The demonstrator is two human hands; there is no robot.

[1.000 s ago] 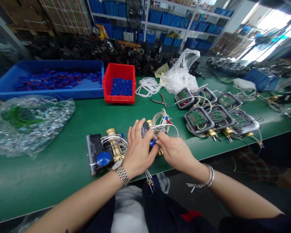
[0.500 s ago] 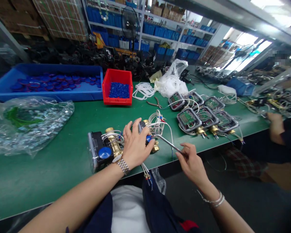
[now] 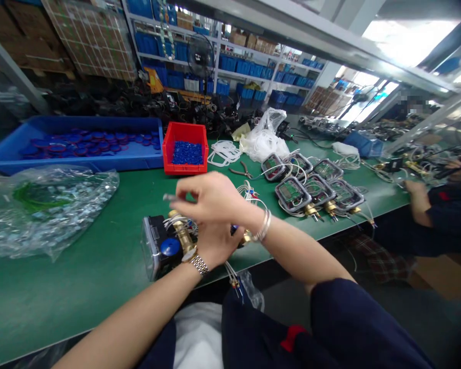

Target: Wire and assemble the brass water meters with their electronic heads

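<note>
My right hand (image 3: 217,197) is raised over my left and partly covers it, its fingers pinched on a slim metal tool (image 3: 169,198) whose tip points left and is blurred. My left hand (image 3: 215,248) rests on a brass meter (image 3: 247,237) at the bench edge, thumb against it; its other fingers are mostly hidden. White leads with small brass ends (image 3: 234,282) hang past the edge below this hand. Just left stands another meter with a black box, a blue round cap (image 3: 170,246) and a brass pipe body (image 3: 184,237).
On the green bench (image 3: 126,205) are a blue tray (image 3: 130,163) of blue discs, a red bin (image 3: 185,169), a plastic bag (image 3: 80,205) of small parts and pliers (image 3: 244,170). Several clear-lidded meter units (image 3: 293,195) lie right. A co-worker's hand (image 3: 413,187) is farther right.
My right hand has swung left from beside the meter to above my left hand, carrying the metal tool away from the meter. My left hand has stayed in place.
</note>
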